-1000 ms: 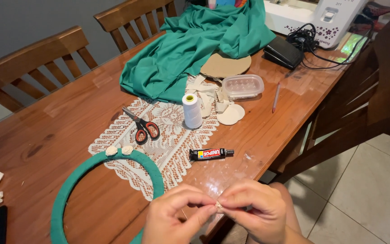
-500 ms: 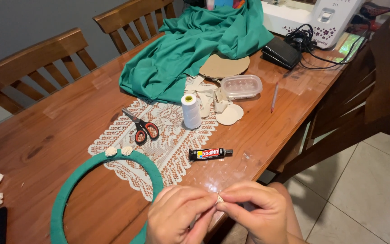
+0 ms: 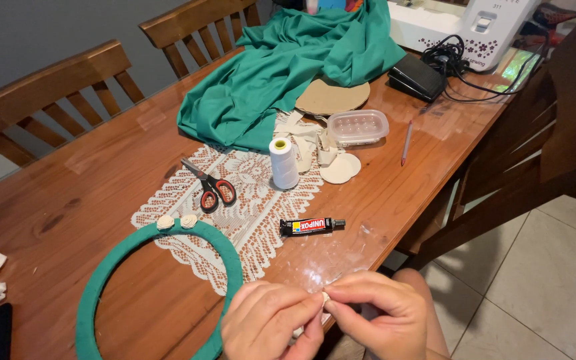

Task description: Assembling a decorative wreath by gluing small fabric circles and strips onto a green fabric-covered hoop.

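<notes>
Low at the table's near edge, my left hand (image 3: 268,321) and my right hand (image 3: 378,313) meet fingertip to fingertip and pinch a tiny cream fabric piece (image 3: 325,297) between them. Just left of the hands lies a green fabric-wrapped ring (image 3: 101,280) with two small cream rosettes (image 3: 176,222) on its top. A black glue tube (image 3: 311,227) lies on the table a little beyond my hands.
A white lace doily (image 3: 248,213) carries red-handled scissors (image 3: 211,188) and a white thread spool (image 3: 283,163). Behind are green cloth (image 3: 288,73), cardboard discs (image 3: 333,97), a clear plastic box (image 3: 358,127), a pencil (image 3: 406,142), a sewing machine with pedal (image 3: 465,30) and wooden chairs (image 3: 55,90).
Both hands stay together on the small piece, with only slight finger movement. The view has shifted a little.
</notes>
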